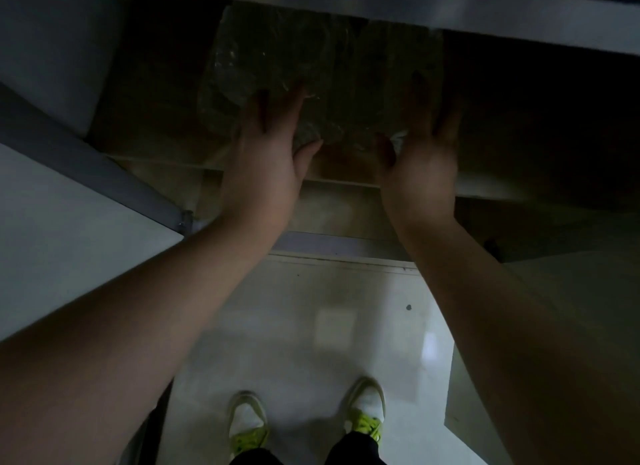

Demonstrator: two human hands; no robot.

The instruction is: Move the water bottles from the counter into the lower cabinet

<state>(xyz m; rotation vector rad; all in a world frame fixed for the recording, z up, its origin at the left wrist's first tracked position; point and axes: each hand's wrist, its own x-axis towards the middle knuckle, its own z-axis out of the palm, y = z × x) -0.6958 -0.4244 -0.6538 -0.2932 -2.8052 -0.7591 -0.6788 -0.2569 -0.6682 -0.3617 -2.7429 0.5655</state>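
Below the counter [519,11] edge, the lower cabinet [519,125] stands open; its interior is dark, and its pale door [52,222] is swung out on the left. Floor [311,326] is glossy pale tile; two shoes [247,419] with yellow-green laces stand on it, facing the cabinet.

Task item: shrink-wrapped pack of water bottles [311,77], lying on the cabinet shelf [343,182], mostly inside the opening, near end close to the shelf's front lip. Individual bottles hard to count in the dim light.

Left hand [266,160]: fingers straight and spread, flat against the pack's near-left face; thumb touches the wrap lower down. Pressing, not grasping. Right hand [420,160]: likewise loose and extended, fingers against the near-right corner of the pack. Neither hand curls round anything.

Judgement: step in hand is the final seating push, with the pack already off the counter and into the cabinet. Next move likely calls for an even shove from both palms so the pack slides straight back without skewing, then withdrawal of the hands and closing the door. Whether more bottles wait on the counter cannot be told.
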